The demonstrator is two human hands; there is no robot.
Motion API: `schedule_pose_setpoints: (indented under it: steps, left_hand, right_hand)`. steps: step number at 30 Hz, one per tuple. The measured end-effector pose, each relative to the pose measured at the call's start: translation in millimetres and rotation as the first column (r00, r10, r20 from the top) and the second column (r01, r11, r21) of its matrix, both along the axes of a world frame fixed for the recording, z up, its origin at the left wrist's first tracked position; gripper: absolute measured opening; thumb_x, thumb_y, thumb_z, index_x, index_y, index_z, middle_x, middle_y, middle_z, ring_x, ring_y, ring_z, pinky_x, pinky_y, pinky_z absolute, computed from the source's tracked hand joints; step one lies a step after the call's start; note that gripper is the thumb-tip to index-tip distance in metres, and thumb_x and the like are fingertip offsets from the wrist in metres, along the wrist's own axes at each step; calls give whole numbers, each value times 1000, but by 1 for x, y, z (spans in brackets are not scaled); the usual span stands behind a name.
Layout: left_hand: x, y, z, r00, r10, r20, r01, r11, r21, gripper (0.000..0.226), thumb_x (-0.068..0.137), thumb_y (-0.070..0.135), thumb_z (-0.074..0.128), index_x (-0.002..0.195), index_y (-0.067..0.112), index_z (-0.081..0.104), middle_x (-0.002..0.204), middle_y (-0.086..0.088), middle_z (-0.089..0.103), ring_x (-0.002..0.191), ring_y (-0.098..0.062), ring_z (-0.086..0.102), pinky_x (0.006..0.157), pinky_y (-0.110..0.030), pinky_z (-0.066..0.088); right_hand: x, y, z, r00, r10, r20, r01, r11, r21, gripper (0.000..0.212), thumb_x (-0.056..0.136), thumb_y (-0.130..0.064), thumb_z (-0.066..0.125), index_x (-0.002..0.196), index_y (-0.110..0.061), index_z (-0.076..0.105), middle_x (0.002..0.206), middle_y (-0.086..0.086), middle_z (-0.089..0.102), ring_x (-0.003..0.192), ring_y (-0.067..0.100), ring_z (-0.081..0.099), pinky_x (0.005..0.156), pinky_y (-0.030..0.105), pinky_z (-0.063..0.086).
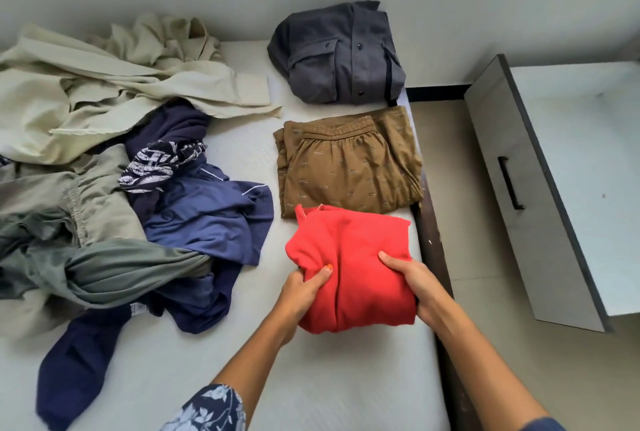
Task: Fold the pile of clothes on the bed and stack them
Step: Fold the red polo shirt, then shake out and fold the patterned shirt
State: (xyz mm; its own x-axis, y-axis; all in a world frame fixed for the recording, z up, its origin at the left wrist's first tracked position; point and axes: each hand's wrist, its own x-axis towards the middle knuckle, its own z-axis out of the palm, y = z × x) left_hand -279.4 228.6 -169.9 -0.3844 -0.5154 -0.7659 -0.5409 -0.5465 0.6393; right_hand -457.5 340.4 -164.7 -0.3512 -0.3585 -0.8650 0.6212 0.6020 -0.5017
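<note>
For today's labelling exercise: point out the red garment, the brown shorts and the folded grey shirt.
red garment (pixel 363 257), head view, on its upper face between the hands.
brown shorts (pixel 349 171), head view, on the patterned front.
folded grey shirt (pixel 339 60), head view, beside the button placket.

Before you on the white mattress (pixel 242 167): three folded garments (pixel 349 167) rightward in a row, unfolded clothes heap (pixel 104 153) left.
</note>
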Motion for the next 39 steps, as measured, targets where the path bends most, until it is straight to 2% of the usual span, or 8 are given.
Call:
schedule_pose_setpoints:
  steps: [5,8,11,14,18,25,29,39]
  left_hand:
    - [8,42,-6,999,-30,-10,31,990,135,36,82,40,71,112,22,61,105,9,69,95,-5,65,79,-17,52]
    - [15,48,-22,983,-84,161,85,996,2,50,75,48,74,113,15,65,107,1,70,96,-15,65,83,-27,53]
    - [20,44,-24,930,-169,326,208,974,-88,50,80,48,70,113,10,65,111,-7,69,103,-25,63,85,-29,49]
    - [26,38,-9,902,-250,352,310,942,-126,45,86,41,65,118,10,60,116,-9,66,107,-25,61,86,-28,47]
    - [39,25,23,867,-316,386,396,907,-145,48,90,39,59,129,11,49,103,-3,62,95,-18,59,80,-24,44]
    - [101,-20,76,827,-223,516,390,889,-241,36,90,39,58,117,16,57,117,-5,61,112,-24,56,95,-34,45]
    - [141,-55,89,800,-82,594,423,780,-462,31,92,31,53,120,19,58,125,-4,55,120,-24,49,100,-37,40]
    - [215,-146,94,818,133,560,401,566,-720,34,92,19,52,125,14,53,127,-4,51,119,-24,48,94,-39,41]
  right_hand:
    - [-17,49,1,995,10,-100,-3,998,69,29,80,-24,74,105,-10,67,97,9,74,91,26,70,81,35,54]
    - [-21,63,-19,946,146,-289,-99,980,171,29,82,-30,73,104,-12,68,97,4,72,92,22,67,86,39,53]
    - [-18,61,-31,836,314,-451,-183,933,310,39,82,-37,72,110,-10,65,105,9,70,99,28,64,90,41,50]
    - [-5,49,-20,732,409,-544,-173,885,432,58,85,-34,68,133,-8,49,128,17,58,118,35,54,98,43,43]
    - [16,23,17,526,575,-627,-207,801,561,64,86,-25,65,141,-9,36,135,20,43,124,42,42,102,50,35]
    - [65,-53,72,298,657,-692,-582,700,414,43,87,-21,62,127,-9,53,128,13,50,122,33,46,103,42,34]
    - [104,-97,81,192,690,-698,-699,595,396,38,89,-24,59,126,-14,54,129,8,49,118,29,50,100,36,36]
    - [188,-212,75,4,723,-691,-801,416,431,44,93,-24,53,136,-17,44,136,7,42,125,32,43,102,40,38]
